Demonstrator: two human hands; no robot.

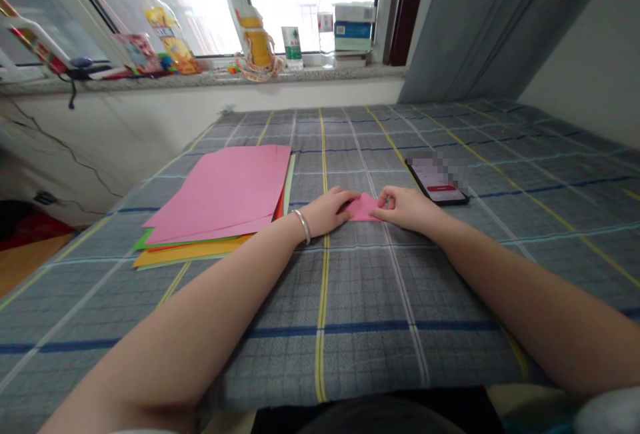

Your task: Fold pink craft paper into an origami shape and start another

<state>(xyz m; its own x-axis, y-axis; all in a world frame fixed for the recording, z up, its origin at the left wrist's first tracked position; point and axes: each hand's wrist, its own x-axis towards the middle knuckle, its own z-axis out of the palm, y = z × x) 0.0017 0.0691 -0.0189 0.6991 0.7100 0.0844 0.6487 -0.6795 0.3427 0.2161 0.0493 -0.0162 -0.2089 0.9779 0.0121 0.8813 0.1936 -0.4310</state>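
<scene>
A small piece of folded pink paper (pixel 363 209) lies on the plaid cloth between my two hands. My left hand (pixel 330 211), with a silver bangle at the wrist, grips its left side between thumb and fingers. At the right corner, the thumb and forefinger of my right hand (pixel 404 208) pinch the paper, the other fingers curled. The finer folds are too small to make out. To the left of my left hand is a stack of coloured paper sheets (pixel 225 187), pink on top with green, orange and yellow edges showing beneath.
A phone (pixel 437 181) with a lit screen lies beyond my right hand. The grey plaid cloth (pixel 370 287) covers the whole surface. Along the windowsill stand bottles, a yellow cup (pixel 257 44) and a blue-and-white box (pixel 353 29). A grey curtain (pixel 480 27) hangs at the right.
</scene>
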